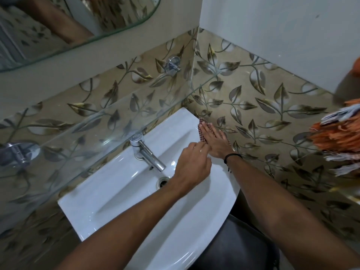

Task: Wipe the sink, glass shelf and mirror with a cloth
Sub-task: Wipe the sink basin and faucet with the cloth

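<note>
A white sink sits in the corner under a glass shelf, with a mirror on the wall above. My right hand lies flat on a small red-and-white checked cloth, pressing it on the sink's back right rim against the tiled wall. My left hand hovers over the basin beside the right wrist, fingers loosely curled, holding nothing I can see. Most of the cloth is hidden under the right palm.
A chrome tap stands at the sink's back, its spout over the drain. Chrome shelf brackets hold the glass. An orange-and-white fringed mop or duster hangs at the right. Leaf-patterned tiles cover both walls.
</note>
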Motion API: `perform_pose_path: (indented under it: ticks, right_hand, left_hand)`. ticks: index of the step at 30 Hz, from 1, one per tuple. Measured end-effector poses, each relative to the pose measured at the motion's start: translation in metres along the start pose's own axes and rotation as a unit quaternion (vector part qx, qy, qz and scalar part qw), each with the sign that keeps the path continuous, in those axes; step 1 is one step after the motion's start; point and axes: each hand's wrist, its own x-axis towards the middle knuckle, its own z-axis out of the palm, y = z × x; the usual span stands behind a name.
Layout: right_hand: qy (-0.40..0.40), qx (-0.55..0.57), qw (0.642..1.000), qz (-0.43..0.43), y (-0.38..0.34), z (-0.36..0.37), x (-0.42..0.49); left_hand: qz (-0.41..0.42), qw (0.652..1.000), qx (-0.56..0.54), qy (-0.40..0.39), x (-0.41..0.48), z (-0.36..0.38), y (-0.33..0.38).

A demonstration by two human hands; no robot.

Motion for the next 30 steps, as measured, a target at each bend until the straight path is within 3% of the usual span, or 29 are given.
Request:
perform_pose_path:
  ticks: [3, 9, 22, 30]
  right_hand:
    - [-0.003, 0.011, 1.000, 0.014, -0.002, -0.001, 0.001]
    - [0.009, 0.008, 1.000, 0.020, -0.002, 0.000, 0.001]
    - [0.017, 0.035, 0.999, 0.035, -0.010, 0.000, 0.010]
    - [-0.026, 0.072, 0.997, -0.020, -0.049, -0.016, 0.074]
  left_hand:
    - [0.008, 0.998, 0.054, 0.004, 0.014, -0.022, -0.032]
    - [0.009, 0.993, 0.043, -0.107, 0.004, -0.034, -0.093]
    - [-0.070, 0.988, 0.046, -0.130, 0.007, -0.044, -0.102]
    - [-0.089, 0.988, 0.052, -0.111, 0.005, -0.037, -0.109]
